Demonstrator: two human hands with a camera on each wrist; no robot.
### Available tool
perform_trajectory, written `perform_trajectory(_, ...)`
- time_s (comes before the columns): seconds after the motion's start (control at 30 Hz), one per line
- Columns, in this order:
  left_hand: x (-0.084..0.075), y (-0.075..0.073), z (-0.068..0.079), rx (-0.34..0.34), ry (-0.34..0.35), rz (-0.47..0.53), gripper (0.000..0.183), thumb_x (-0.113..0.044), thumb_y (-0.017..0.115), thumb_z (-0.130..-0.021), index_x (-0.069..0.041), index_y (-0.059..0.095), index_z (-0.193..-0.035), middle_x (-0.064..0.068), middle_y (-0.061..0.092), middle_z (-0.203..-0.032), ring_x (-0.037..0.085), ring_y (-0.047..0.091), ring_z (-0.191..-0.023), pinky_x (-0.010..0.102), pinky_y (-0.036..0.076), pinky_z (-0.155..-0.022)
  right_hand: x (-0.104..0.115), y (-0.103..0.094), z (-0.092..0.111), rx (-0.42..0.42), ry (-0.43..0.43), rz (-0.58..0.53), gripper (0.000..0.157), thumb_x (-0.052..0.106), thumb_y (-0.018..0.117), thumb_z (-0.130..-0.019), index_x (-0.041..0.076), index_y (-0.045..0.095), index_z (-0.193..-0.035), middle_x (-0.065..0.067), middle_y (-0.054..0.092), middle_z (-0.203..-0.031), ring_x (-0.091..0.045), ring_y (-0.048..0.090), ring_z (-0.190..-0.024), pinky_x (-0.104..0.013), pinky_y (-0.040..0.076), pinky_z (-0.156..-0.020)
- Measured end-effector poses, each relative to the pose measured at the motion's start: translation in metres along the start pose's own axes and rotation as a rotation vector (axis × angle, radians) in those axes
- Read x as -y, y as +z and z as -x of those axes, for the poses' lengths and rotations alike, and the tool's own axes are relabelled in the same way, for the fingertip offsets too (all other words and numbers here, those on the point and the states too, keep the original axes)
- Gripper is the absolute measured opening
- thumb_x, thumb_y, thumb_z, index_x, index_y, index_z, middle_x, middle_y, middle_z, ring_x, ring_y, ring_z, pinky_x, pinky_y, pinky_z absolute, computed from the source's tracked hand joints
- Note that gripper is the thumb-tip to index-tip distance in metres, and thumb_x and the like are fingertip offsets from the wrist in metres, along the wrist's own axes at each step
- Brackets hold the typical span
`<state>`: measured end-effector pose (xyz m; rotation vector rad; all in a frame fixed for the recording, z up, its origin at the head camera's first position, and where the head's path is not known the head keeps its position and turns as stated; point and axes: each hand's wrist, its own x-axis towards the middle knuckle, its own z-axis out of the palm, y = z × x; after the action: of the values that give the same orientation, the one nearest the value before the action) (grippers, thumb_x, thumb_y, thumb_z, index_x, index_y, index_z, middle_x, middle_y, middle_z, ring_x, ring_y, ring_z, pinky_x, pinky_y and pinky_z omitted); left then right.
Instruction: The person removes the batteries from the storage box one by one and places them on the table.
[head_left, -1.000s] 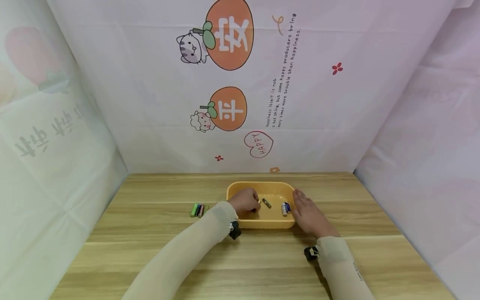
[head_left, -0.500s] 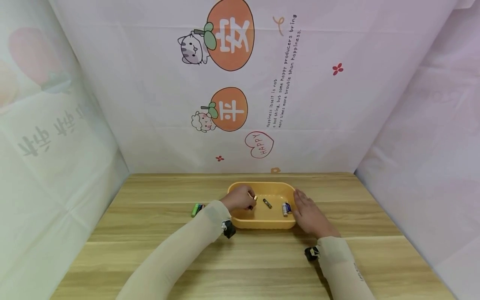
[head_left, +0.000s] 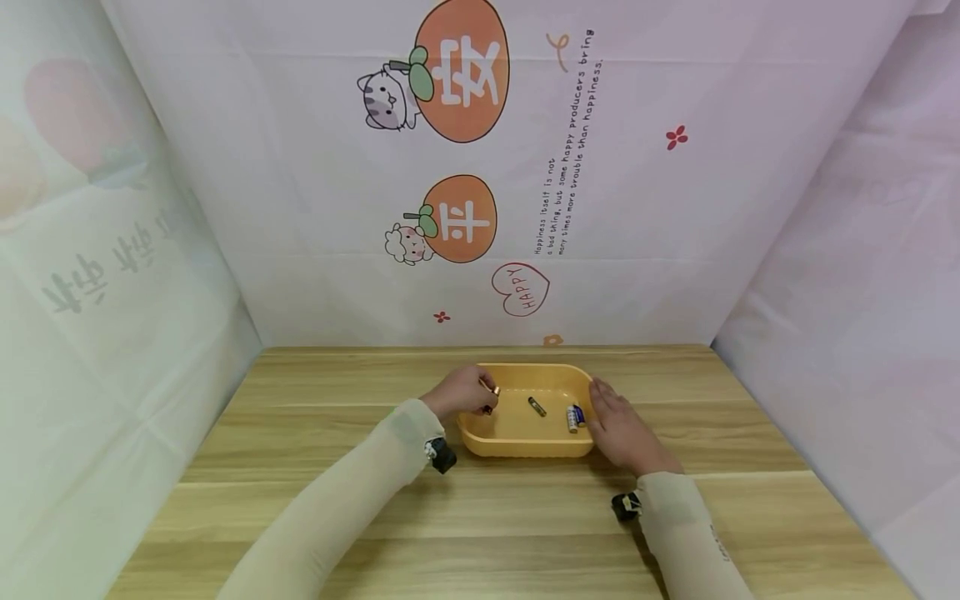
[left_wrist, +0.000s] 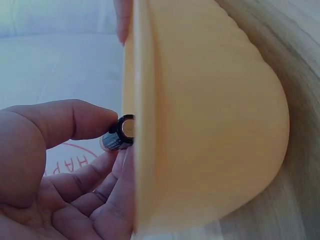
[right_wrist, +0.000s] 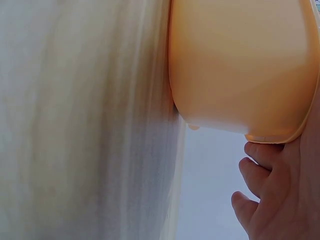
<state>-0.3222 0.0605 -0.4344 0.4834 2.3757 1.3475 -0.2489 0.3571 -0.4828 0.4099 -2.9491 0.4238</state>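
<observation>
A yellow plastic tray (head_left: 534, 448) stands on the table in the head view. My left hand (head_left: 463, 392) is over its left end and pinches a battery between thumb and fingers. In the left wrist view this battery (left_wrist: 120, 134) shows a black body and a copper end, close beside the tray rim. My right hand (head_left: 627, 429) rests along the tray's right end with its fingers extended at the rim. Inside the tray lie a dark and gold battery (head_left: 537, 407) near the middle, and a white battery (head_left: 572, 419) beside a blue one (head_left: 579, 415) at the right.
The wood-grain table (head_left: 525, 525) runs back to a printed white cloth wall (head_left: 622, 292), with cloth at both sides too. My left forearm (head_left: 352, 492) covers the part of the table left of the tray.
My left hand has moved left with the battery, from inside the tray to its left rim. The small row of batteries left of the tray is now behind my arm. The right hand stays put.
</observation>
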Motion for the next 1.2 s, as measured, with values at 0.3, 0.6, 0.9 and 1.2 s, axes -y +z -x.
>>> perform_trajectory(0.3, 0.001, -0.016, 0.008, 0.000, -0.009, 0.002, 0.020, -0.003, 0.069, -0.084, 0.002, 0.060, -0.101, 0.012, 0.063, -0.089, 0.024, 0.067, -0.073, 0.048, 0.057, -0.078, 0.000, -0.001, 0.001, 0.014, 0.000, -0.009, 0.058, 0.019, 0.039, -0.103, -0.009, 0.019, -0.149, -0.023, 0.017, -0.157, -0.040, 0.018, -0.143, -0.055, 0.017, -0.114)
perform_trajectory(0.6, 0.014, -0.031, 0.013, -0.016, -0.002, 0.026, 0.019, -0.004, 0.069, -0.084, 0.001, 0.061, -0.100, 0.011, 0.063, -0.089, 0.019, 0.064, -0.069, 0.045, 0.057, -0.075, -0.001, 0.000, 0.001, 0.005, -0.003, -0.002, 0.058, 0.019, 0.039, -0.103, -0.009, 0.020, -0.149, -0.024, 0.018, -0.157, -0.039, 0.017, -0.143, -0.054, 0.017, -0.114)
perform_trajectory(0.9, 0.022, -0.043, 0.020, -0.028, -0.004, 0.080, 0.025, -0.005, 0.070, -0.084, 0.005, 0.061, -0.106, 0.013, 0.061, -0.091, 0.022, 0.064, -0.075, 0.046, 0.057, -0.078, -0.005, 0.002, 0.000, 0.005, 0.007, -0.002, 0.058, 0.019, 0.038, -0.103, -0.008, 0.020, -0.150, -0.023, 0.018, -0.157, -0.038, 0.016, -0.144, -0.054, 0.016, -0.115)
perform_trajectory(1.2, 0.039, -0.061, 0.030, -0.060, -0.034, 0.084, 0.024, -0.003, 0.067, -0.085, 0.005, 0.062, -0.108, 0.013, 0.062, -0.093, 0.023, 0.065, -0.078, 0.047, 0.056, -0.079, -0.004, 0.004, 0.000, 0.017, 0.010, -0.004, 0.058, 0.018, 0.039, -0.102, -0.008, 0.019, -0.150, -0.022, 0.015, -0.158, -0.039, 0.017, -0.143, -0.053, 0.016, -0.115)
